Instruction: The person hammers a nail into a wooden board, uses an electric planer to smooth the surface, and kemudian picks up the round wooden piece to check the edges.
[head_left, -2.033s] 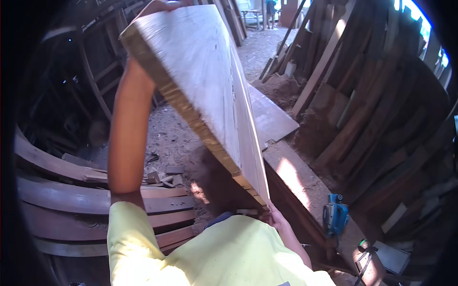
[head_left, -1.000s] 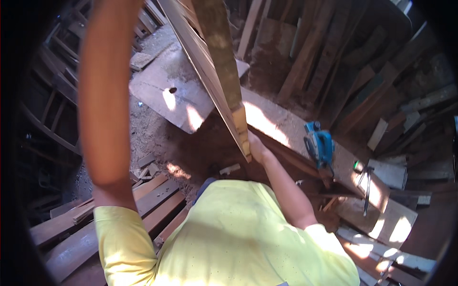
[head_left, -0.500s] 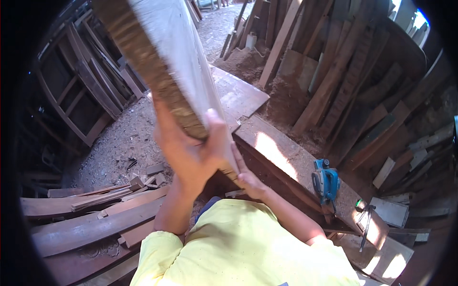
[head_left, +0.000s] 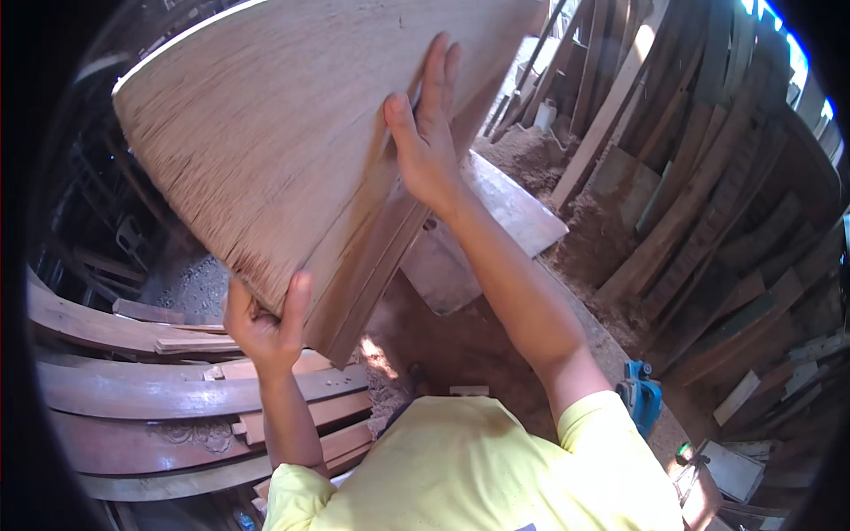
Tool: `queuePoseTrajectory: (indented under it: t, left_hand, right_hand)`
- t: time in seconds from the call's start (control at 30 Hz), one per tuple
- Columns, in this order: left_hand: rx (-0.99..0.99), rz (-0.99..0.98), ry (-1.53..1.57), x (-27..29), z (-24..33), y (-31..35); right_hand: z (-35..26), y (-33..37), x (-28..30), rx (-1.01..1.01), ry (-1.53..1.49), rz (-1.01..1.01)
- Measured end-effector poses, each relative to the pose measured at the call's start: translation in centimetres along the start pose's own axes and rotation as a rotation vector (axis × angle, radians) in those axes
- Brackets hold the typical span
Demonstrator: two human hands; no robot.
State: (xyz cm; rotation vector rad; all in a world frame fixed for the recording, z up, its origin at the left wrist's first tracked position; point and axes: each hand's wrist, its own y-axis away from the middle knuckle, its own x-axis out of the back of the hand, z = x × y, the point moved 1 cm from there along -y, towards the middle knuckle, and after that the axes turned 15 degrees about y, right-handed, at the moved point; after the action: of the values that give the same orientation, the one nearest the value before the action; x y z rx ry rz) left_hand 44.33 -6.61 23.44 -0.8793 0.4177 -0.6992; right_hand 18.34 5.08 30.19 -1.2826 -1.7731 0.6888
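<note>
A thick, pale wooden board (head_left: 274,133) is held up and tilted in front of me, its broad rough face turned toward me. Its near end shows a splintered, darker patch at the lower corner. My left hand (head_left: 266,323) grips that lower end, thumb on the face and the other fingers behind it. Along the right edge, my right hand (head_left: 427,142) clasps the board with the thumb and some fingertips over the face. The board's brown side edge shows below the right hand. Whatever lies behind the board is hidden.
A blue power planer (head_left: 639,396) rests on the bench (head_left: 589,310) at my right. Stacked curved planks (head_left: 204,389) lie at the left. Many boards (head_left: 699,203) lean along the right side. A flat wooden panel (head_left: 513,199) lies beyond the right forearm.
The board has turned so its broad face shows instead of its narrow edge. My left hand has moved down and left, my right hand up and forward along the edge.
</note>
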Motion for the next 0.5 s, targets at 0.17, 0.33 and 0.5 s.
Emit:
queuePoseTrajectory:
  t: [0.17, 0.33, 0.5]
  left_hand:
    - [-0.001, 0.092, -0.148, 8.3, -6.7, -3.7]
    - [0.075, 0.278, -0.119, 15.3, -14.5, -6.5]
    - [0.062, 0.384, -0.005, 23.0, -22.2, -9.0]
  right_hand:
    - [0.8, -3.1, -5.1, 0.083, 0.249, 0.014]
    - [5.3, -8.6, -10.5, 0.319, 0.702, 0.058]
    - [8.8, -14.6, -19.6, 0.305, 0.689, 0.553]
